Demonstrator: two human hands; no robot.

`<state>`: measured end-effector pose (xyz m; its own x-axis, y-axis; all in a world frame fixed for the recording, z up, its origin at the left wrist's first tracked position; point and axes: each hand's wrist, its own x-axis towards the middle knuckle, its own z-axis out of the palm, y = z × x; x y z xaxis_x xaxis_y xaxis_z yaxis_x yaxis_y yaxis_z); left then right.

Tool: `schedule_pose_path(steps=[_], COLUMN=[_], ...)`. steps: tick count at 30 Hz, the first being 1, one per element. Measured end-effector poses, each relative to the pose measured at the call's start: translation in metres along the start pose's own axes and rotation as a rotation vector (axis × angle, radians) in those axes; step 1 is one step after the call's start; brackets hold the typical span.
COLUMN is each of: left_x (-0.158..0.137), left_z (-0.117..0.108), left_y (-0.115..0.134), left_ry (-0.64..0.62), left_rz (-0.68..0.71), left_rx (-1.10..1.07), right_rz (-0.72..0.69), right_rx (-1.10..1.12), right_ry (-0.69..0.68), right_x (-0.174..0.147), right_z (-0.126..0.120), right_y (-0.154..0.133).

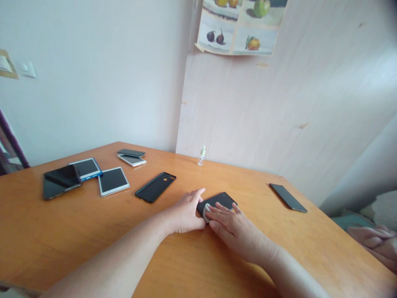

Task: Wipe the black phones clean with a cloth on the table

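Observation:
A dark phone [223,199] lies flat on the table in front of me, its near part covered by my hands. My left hand [187,212] grips the phone's left end, thumb at the near edge and fingers at the far side. Under the fingertips of my right hand [233,229] is a small crumpled white wipe [206,211], pressed onto the phone's surface. Left of the hands a black phone case [155,188] rests with its hollow side up. A small clear bottle with a pale green top [201,157] stands upright beyond the phone.
On the wooden table [149,265], a dark tablet [60,182], a blue-edged tablet [88,168] and a white tablet [113,181] lie at left. Two stacked phones [132,158] are behind them. Another dark phone [288,197] sits near the right edge. Walls border the back.

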<state>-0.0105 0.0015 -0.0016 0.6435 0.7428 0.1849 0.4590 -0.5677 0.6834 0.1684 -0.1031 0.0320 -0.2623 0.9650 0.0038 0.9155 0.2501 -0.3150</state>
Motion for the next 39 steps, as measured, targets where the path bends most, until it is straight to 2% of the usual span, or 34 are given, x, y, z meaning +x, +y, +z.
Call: schedule_pose_path(steps=[5, 7, 9, 14, 16, 18, 22, 24, 26, 31, 33, 35, 39], left_x=[0.0, 0.0, 0.0, 0.001, 0.001, 0.0, -0.001, -0.001, -0.001, 0.002, 0.002, 0.001, -0.001], left_z=[-0.001, 0.0, 0.0, 0.001, 0.001, -0.001, -0.003, -0.003, -0.001, 0.003, 0.003, 0.003, 0.001], left_y=[0.002, 0.001, 0.001, 0.0, 0.001, 0.002, 0.006, 0.006, 0.004, -0.002, -0.003, -0.001, 0.004], left_ry=[-0.011, -0.005, 0.001, -0.004, -0.012, -0.014, -0.024, -0.028, -0.021, 0.029, 0.028, 0.014, -0.004], left_rz=[0.006, 0.01, 0.014, 0.01, 0.007, 0.009, 0.002, -0.008, -0.009, 0.017, 0.018, 0.008, 0.003], left_rx=[0.025, 0.026, 0.026, 0.017, 0.028, 0.043, 0.045, 0.036, 0.014, -0.071, -0.077, -0.069, -0.029], right_rz=[0.314, 0.34, 0.269, -0.056, -0.091, -0.034, 0.24, 0.322, 0.289, -0.013, -0.05, 0.018, 0.324], right_rx=[-0.137, -0.148, -0.123, 0.008, 0.027, 0.008, -0.075, -0.104, -0.1, -0.001, 0.001, -0.031, -0.101], right_ry=[0.139, 0.151, 0.138, 0.041, 0.031, 0.06, 0.167, 0.192, 0.18, 0.061, 0.044, 0.067, 0.159], right_x=[0.012, 0.013, 0.012, 0.007, 0.008, 0.013, 0.023, 0.026, 0.027, 0.026, 0.027, 0.031, 0.037], right_z=[0.004, 0.005, 0.005, 0.003, 0.004, 0.005, 0.008, 0.01, 0.011, 0.015, 0.017, 0.018, 0.02], right_y=[0.047, 0.053, 0.043, -0.003, -0.004, 0.009, 0.048, 0.055, 0.05, 0.009, 0.004, 0.013, 0.049])
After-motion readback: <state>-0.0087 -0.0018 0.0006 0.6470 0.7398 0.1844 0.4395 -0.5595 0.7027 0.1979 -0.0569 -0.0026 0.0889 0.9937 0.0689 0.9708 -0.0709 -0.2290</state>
